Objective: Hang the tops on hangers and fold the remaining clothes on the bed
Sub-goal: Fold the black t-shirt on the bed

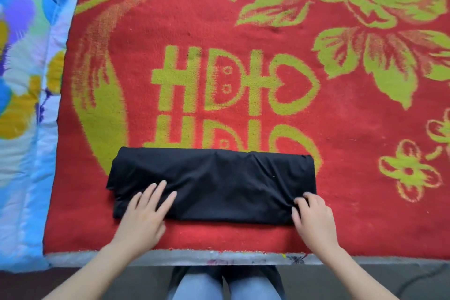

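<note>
- Your left hand [143, 212] lies flat and open on the black cloth [214, 178], low in the frame, holding it down.
- Your right hand [314, 217] pinches its right end, likely to fold it.

Head view, steeply down over bed [341, 117]

Folded garment [211, 184] on blanket [243, 31], quilt [24, 105] leftward

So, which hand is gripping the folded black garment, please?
The right hand, fingers curled round the right end of the black garment; the left hand lies flat on it, fingers straight.
</note>
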A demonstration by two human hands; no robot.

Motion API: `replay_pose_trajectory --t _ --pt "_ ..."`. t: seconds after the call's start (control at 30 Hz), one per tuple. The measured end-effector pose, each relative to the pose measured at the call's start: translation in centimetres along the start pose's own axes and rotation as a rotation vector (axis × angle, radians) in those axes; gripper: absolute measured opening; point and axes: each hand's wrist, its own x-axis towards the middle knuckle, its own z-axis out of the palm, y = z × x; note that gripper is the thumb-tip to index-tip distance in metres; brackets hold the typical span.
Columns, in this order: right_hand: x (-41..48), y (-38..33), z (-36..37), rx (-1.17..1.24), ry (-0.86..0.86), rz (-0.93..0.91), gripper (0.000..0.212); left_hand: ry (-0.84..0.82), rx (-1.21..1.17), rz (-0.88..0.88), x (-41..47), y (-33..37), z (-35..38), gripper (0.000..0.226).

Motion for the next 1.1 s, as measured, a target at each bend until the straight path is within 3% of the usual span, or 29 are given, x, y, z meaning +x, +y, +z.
replay_pose_trajectory --t 0.03,0.13,0.2,0.27,0.33,0.4,0.47,0.53,0.6,0.7,0.87,0.97,1.03,1.1 --pt "0.8 -0.7 -0.1 0.075 0.045 0.125 0.019 -0.053 -0.006 -0.022 0.6 1.2 0.2 0.067" --pt "2.9 -1.0 -0.6 0.274 -0.092 0.477 0.057 -0.258 -0.055 -0.192 2.6 2.9 -0.4 0.091" --pt "3.8 -0.4 -0.8 0.457 -0.129 0.641 0.073 -0.224 -0.05 -0.358 3.5 2.4 -0.9 0.082" --pt "4.2 0.7 -0.3 0.582 -0.137 0.756 0.079 -0.326 -0.056 -0.436 3.9 1.4 -0.4 0.068" --pt "4.4 1.6 0.3 0.74 -0.134 0.787 0.061 -0.366 -0.071 -0.421 3.8 0.9 -0.8 0.065" --pt "4.1 2.0 0.2 0.95 -0.096 0.83 0.026 -0.343 -0.116 -0.39 3.4 0.7 -1.2 0.063" --pt "3.8 2.4 -0.5 1.102 -0.081 0.857 0.01 -0.296 -0.121 -0.334 3.0 1.0 -1.1 0.061" --pt "3.2 2.1 -1.8 1.152 -0.067 0.817 0.002 -0.161 -0.13 -0.201 2.4 2.4 -0.9 0.061" --pt "2.8 0.9 -3.1 1.08 -0.013 0.756 0.014 -0.181 -0.158 -0.166 2.0 4.0 -0.4 0.065" --pt "2.1 -2.7 -5.4 0.935 0.117 0.609 0.019 -0.356 -0.24 -0.305 1.4 6.0 1.0 0.072" --pt "1.8 -13.8 -10.2 0.879 0.215 0.312 0.04 -0.371 -0.271 -0.4 1.0 8.3 1.5 0.078" --pt "1.9 -21.5 -10.4 0.83 0.045 0.029 0.026 -0.239 -0.248 -0.349 0.1 7.8 1.6 0.102" --pt "1.7 -26.2 -9.6 0.806 -0.197 -0.116 0.014 -0.116 -0.316 -0.343 -1.4 7.8 1.4 0.073" --pt "0.9 -29.4 -8.3 0.735 -0.466 -0.244 0.039 -0.034 -0.42 -0.455 -3.3 7.9 1.0 0.042"
